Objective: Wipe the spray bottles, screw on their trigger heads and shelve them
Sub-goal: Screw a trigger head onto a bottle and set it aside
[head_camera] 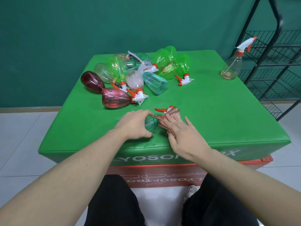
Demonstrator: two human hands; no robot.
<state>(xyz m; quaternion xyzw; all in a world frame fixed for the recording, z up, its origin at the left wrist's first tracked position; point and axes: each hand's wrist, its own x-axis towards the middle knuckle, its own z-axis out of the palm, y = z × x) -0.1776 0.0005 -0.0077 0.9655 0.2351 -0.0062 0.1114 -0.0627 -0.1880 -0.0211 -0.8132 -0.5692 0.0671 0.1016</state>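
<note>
The teal spray bottle [151,123] lay on its side near the front edge of the green padded box [211,111], straight ahead of me. My left hand [133,123] curled over its base end, fingers and thumb wrapped round the body and gripping it. A brown cloth [169,117] covered the bottle's neck end, and my right hand [180,132] rested on top of it, fingers held straight and pressing the cloth flat against the bottle. The thumb stuck out to the side. An orange and white trigger head [163,109] poked out from beyond the cloth; I could not tell whether it was screwed onto the bottle.

Farther back on the box sat a loose heap of bottles [135,74], all lying down: bright green ones, two dark red ones, clear ones and another teal one, several with orange and white trigger heads fitted. A dark red bottle [116,98] lay nearest my left hand, apart from it. One clear bottle [232,67] with its trigger head on stood upright at the far right corner of the box, just beside a black wire shelf rack [273,62]. A red box [162,172] sat beneath the green one, and behind everything ran a green wall [81,26].
</note>
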